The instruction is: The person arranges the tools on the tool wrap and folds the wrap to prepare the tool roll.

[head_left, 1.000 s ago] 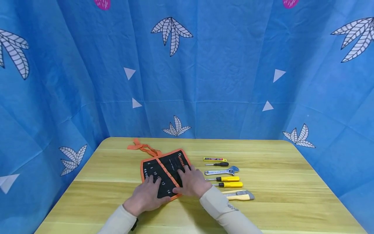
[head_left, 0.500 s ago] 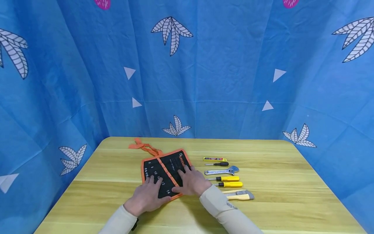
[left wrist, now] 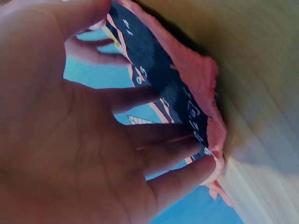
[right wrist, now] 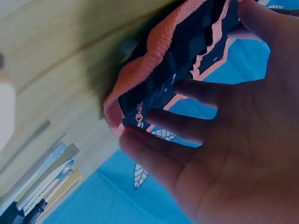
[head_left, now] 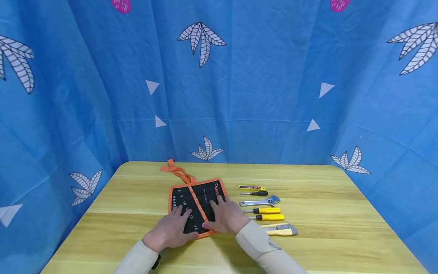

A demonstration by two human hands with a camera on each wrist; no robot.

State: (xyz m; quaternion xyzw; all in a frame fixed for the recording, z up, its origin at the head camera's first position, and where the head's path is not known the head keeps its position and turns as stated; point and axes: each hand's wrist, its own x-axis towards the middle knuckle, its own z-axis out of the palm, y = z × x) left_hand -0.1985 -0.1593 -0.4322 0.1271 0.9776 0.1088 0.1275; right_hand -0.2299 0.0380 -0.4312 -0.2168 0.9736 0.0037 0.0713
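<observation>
While your two hands rest on it, the tool pouch [head_left: 196, 205] lies flat on the wooden table [head_left: 325, 213], left of centre, black with orange trim and white size numbers along its pockets. Your left hand [head_left: 172, 228] lies on its near left part, fingers spread and nearly straight, pressing the fabric down rather than gripping it; the left wrist view shows those fingers [left wrist: 177, 140] laid against the numbered cloth. Your right hand [head_left: 227, 217] covers the near right corner the same way, fingers extended flat on the cloth, nothing pinched or enclosed. An orange tie strap [head_left: 178, 171] trails from the pouch's far left corner toward the back edge of the table.

Just to the right of the pouch you have a row of tools, apart from it: a small yellow utility knife [head_left: 251, 187] farthest back, then a black-handled screwdriver [head_left: 254, 193], an adjustable wrench [head_left: 260, 201], two yellow-handled screwdrivers [head_left: 268, 214], and nearest you a larger utility knife [head_left: 280, 229]. Blue patterned cloth [head_left: 239, 95] hangs behind and around the table.
</observation>
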